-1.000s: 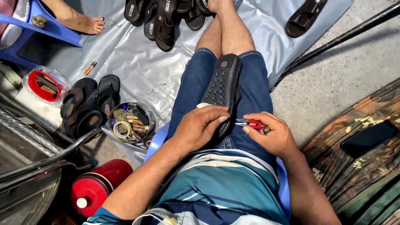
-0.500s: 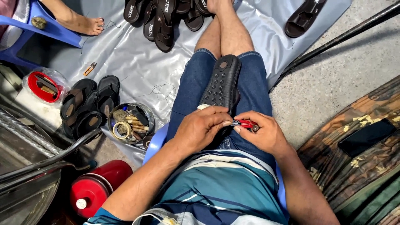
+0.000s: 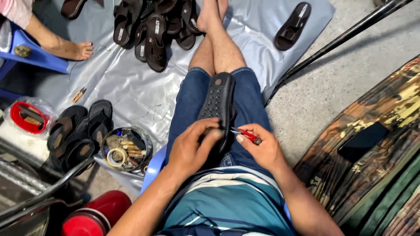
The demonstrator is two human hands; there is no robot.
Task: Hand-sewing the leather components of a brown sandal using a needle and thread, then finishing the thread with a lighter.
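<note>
Right hand (image 3: 261, 146), pinching the red snips (image 3: 247, 134), has closed in from beside the thigh so the tips now meet the sole (image 3: 217, 105) lying sole-up on the lap, left hand (image 3: 192, 148) clasping its heel end; trimming looks underway.

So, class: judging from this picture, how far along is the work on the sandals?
Looks done: perhaps the dark sandals piled on the grey sheet, though I cannot confirm it. In hand: the left hand steadies a black sole on the lap while the right hand works red snips at its edge. Left: possibly the sandals beside the tin.
</note>
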